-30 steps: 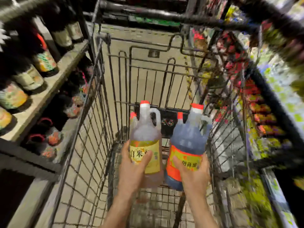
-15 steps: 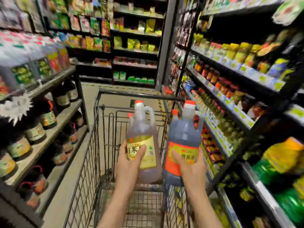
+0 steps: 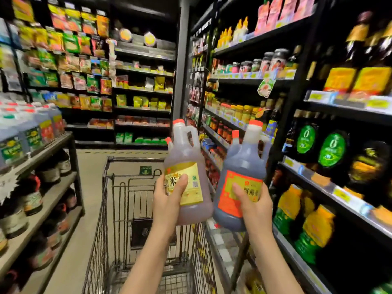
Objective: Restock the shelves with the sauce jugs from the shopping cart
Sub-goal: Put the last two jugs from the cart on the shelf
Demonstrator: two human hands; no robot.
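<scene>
Left hand [image 3: 169,198] grips pale jug [image 3: 187,177], right hand [image 3: 254,203] grips dark jug [image 3: 244,172], fingers curled round labels

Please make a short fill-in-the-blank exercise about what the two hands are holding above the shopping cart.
1. The left hand holds the jug with the ____ label.
2. The right hand holds the dark jug with the ____ label.
3. Both jugs have ____ caps.
4. The shopping cart stands ____ the jugs.

Missing words: yellow; orange; red; below
</scene>
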